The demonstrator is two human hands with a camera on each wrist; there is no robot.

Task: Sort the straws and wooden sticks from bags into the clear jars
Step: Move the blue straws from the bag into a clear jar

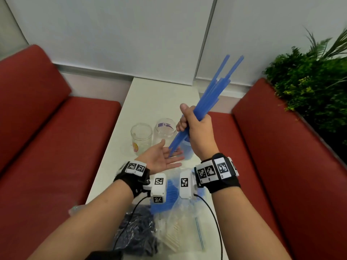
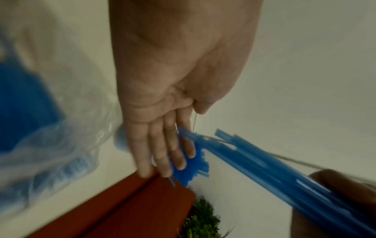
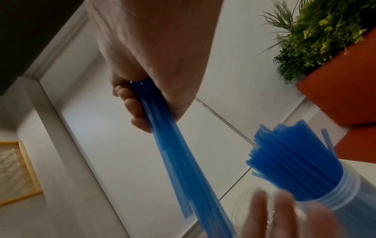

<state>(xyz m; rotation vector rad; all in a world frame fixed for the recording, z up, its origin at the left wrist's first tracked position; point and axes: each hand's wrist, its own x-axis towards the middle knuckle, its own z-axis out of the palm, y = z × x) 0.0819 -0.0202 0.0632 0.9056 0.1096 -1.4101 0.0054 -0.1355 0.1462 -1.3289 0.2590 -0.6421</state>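
My right hand grips a bundle of blue straws in its fist, tilted up to the right over the white table. The bundle's lower ends rest against the fingers of my left hand, which lies flat, palm up, below them. Behind the bundle stands a clear jar packed with more blue straws. Two other clear jars stand to its left. In the left wrist view the straight fingers meet the straw ends.
Plastic bags lie at the near table edge: one with blue straws, one with dark blue pieces, one with pale wooden sticks. Red benches flank the narrow table, with green plants at the right.
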